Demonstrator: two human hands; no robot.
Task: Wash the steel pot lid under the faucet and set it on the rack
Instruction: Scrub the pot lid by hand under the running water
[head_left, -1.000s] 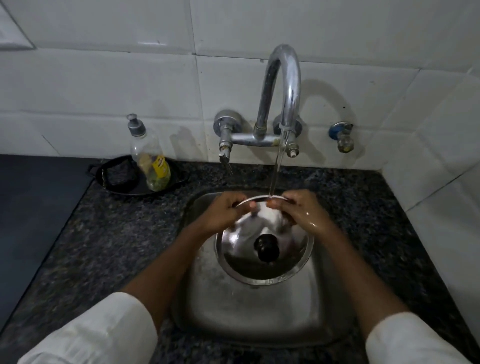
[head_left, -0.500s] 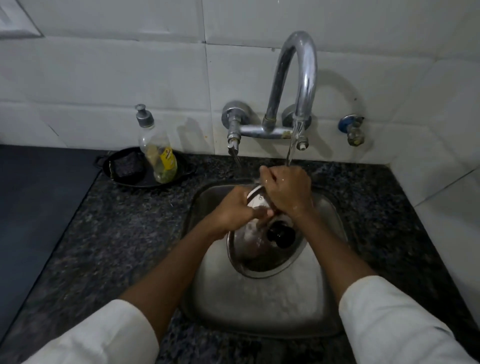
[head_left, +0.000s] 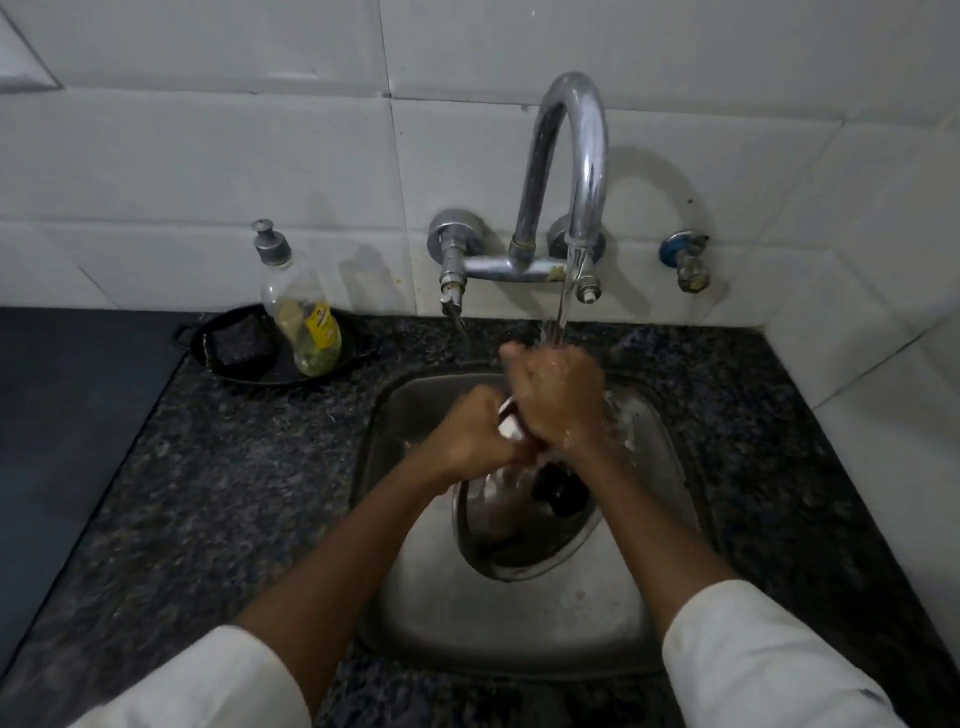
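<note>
My sleeves (head_left: 769, 670) are off-white. The lid (head_left: 524, 540) I'm holding shines dull silver, its knob (head_left: 563, 493) black. The sink (head_left: 467, 613) is grey steel — the faucet (head_left: 576, 156) bright chrome. The counter (head_left: 218, 467) is black granite speckled grey, the wall tiles (head_left: 208, 156) plain white. The soap bottle (head_left: 301, 317) is clear with a yellow label — its tray (head_left: 228, 371) black.

Nothing readable at the sink.
Only showing a yellow label (head_left: 318, 326) on the clear soap bottle (head_left: 301, 312), dark marks blurring beyond reading; no brand, number or sign coming through anywhere else.
</note>
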